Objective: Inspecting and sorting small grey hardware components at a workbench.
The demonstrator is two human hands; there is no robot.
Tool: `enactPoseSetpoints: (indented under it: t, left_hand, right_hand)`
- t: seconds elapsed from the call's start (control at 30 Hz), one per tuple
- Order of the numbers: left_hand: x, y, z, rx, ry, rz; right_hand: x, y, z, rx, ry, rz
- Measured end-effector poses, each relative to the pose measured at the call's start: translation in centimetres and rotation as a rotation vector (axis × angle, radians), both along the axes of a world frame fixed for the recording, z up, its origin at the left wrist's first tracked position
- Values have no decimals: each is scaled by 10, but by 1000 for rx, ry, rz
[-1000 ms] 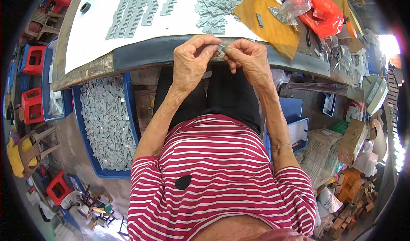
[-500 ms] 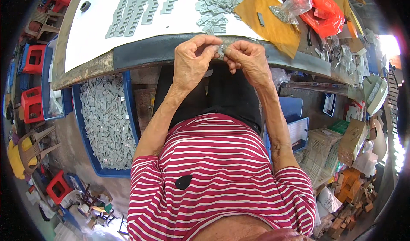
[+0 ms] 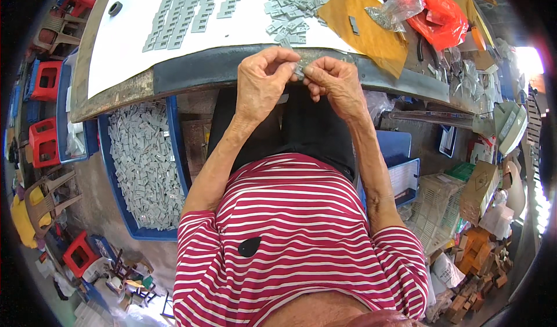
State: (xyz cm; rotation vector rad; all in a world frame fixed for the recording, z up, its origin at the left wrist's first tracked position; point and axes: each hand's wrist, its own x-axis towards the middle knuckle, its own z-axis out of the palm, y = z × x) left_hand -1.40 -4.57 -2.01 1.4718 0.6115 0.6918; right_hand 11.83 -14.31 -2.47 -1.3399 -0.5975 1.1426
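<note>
The left hand (image 3: 259, 86) pinches a small grey piece (image 3: 299, 71) between thumb and forefinger, just in front of the table's edge (image 3: 214, 66). The right hand (image 3: 341, 83) has thumb and forefinger drawn together at the piece's right; whether they grip it, I cannot tell. Fingers hide much of the piece, so its direction and long axis are unclear. Left of the legs, a blue bin (image 3: 179, 147) holds heaped grey parts (image 3: 145, 170). Farther off, a clear bag (image 3: 403, 5) containing tiny bits lies beside a red bag (image 3: 438, 22).
</note>
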Motion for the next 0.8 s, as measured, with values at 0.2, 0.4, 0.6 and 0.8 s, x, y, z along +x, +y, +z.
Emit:
enactPoseSetpoints:
  t: [0.2, 0.4, 0.6, 0.8]
  left_hand:
    - [1, -1, 1, -25, -10, -15]
    - [1, -2, 3, -15, 12, -17]
    - [0, -1, 5, -37, -1, -75]
    - [-4, 3, 1, 267, 17, -162]
  right_hand:
    - [-2, 0, -1, 12, 19, 11]
    - [-6, 2, 0, 21, -13, -4]
    - [-4, 4, 6, 20, -71, -18]
    - [1, 2, 12, 3, -36, 12]
